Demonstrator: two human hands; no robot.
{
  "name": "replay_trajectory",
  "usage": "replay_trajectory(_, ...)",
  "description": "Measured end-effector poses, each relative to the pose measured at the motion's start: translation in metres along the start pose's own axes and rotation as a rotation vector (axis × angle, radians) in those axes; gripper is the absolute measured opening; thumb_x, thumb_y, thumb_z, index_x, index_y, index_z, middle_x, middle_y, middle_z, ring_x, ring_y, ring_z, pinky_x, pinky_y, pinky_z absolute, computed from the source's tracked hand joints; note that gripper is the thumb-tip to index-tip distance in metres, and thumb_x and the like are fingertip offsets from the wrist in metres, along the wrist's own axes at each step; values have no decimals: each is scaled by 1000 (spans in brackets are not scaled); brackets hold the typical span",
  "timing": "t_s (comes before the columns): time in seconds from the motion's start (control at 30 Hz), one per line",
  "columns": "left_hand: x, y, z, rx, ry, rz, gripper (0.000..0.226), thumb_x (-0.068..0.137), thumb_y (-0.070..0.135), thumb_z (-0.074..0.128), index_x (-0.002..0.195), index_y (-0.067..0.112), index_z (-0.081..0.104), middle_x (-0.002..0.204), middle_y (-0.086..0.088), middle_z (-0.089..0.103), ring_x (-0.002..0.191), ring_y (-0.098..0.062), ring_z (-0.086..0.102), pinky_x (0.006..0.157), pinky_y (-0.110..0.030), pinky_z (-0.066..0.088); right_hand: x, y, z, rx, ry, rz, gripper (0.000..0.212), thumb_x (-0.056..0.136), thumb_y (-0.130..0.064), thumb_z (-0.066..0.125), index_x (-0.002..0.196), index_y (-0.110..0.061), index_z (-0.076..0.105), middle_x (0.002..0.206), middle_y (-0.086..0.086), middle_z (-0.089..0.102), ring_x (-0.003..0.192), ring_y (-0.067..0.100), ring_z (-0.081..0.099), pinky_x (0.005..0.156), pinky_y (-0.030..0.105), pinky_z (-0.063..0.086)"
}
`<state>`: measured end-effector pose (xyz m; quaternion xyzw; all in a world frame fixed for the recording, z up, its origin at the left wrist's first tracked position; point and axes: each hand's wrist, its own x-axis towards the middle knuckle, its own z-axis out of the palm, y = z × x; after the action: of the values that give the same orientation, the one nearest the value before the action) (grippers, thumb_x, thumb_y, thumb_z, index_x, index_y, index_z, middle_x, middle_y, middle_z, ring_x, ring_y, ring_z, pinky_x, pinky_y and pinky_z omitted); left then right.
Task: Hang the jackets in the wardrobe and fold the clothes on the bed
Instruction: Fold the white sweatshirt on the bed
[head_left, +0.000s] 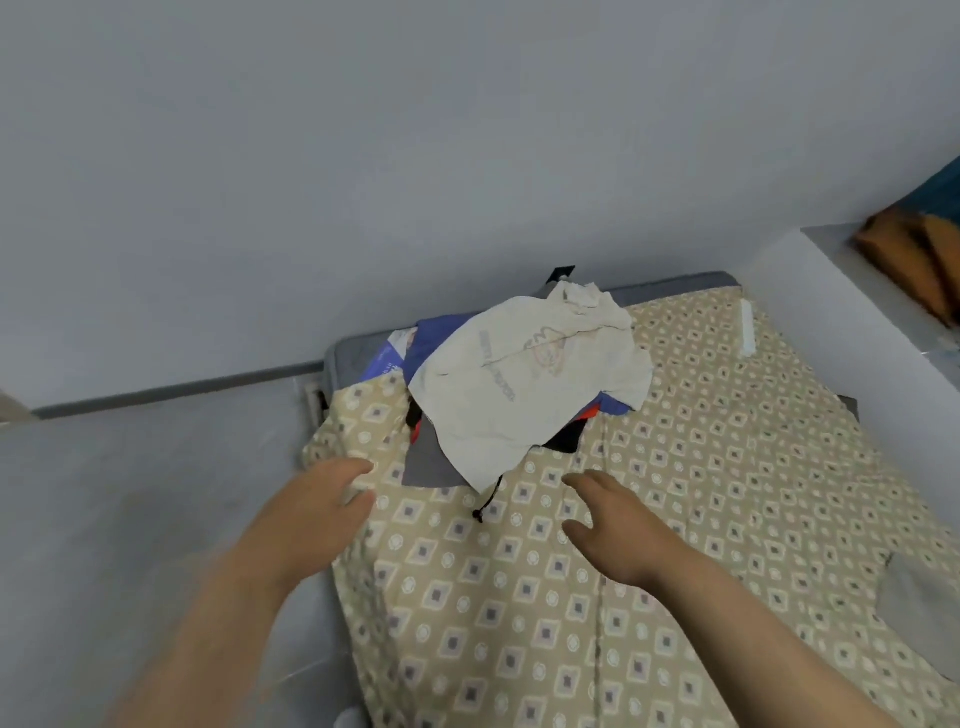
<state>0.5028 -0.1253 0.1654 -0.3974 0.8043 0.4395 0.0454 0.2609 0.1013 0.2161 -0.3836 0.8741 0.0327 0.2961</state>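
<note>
- We judge nothing done: the crumpled heap of cream and blue clothes (530, 384) lies unfolded on the beige patterned bedsheet (691, 467).
- Our left hand (324, 499) and right hand (615, 525) are loose-fingered, empty.

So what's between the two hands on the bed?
Head view: between the left hand and right hand lies patterned sheet, plus the knotted end of a black drawstring trailing from the clothes pile.
</note>
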Motion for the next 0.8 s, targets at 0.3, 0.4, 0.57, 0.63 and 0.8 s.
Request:
replay_trajectory(0.3, 56, -43, 139, -57, 67, -106, 45, 101, 42, 44, 146, 38, 39, 155, 17, 33, 141, -8, 32, 113, -26, 25, 153, 44, 100, -98, -142, -205, 56, 96, -34, 52, 149, -25, 36, 151, -4, 39, 133, 15, 43, 103, 23, 36)
replay_trajectory(0.4, 83, -66, 203, -17, 97, -125, 48, 101, 40, 44, 148, 37, 35, 158, 18, 27, 145, -5, 26, 116, -24, 19, 217, 53, 151, -39, -136, -265, 52, 96, -28, 53, 146, -19, 41, 149, -2, 43, 135, 17, 43, 105, 23, 34)
replay_trajectory(0.57, 128, -98, 304, 169, 132, -101, 56, 102, 37, 37, 155, 33, 20, 163, 10, 14, 150, -11, 8, 121, -28, 8, 300, 57, 217, -248, 66, -387, 30, 92, -35, 54, 113, -15, 50, 119, 4, 50, 112, 28, 50, 82, 36, 43)
replay_trajectory(0.63, 139, -107, 337, 297, 155, -109, 62, 100, 40, 34, 157, 28, 14, 164, 5, 10, 151, -15, 3, 122, -32, -3, 318, 61, 237, -328, 173, -398, 25, 92, -40, 52, 103, -17, 48, 109, 4, 51, 100, 29, 53, 71, 35, 36)
replay_trajectory(0.8, 147, -116, 382, 390, 335, -80, 67, 90, 50, 36, 149, 20, 42, 158, -6, 33, 148, -26, 26, 120, -46, 9, 336, 76, 257, -193, 371, -372, 11, 93, -19, 49, 83, -21, 51, 86, 1, 57, 78, 30, 57, 62, 34, 30)
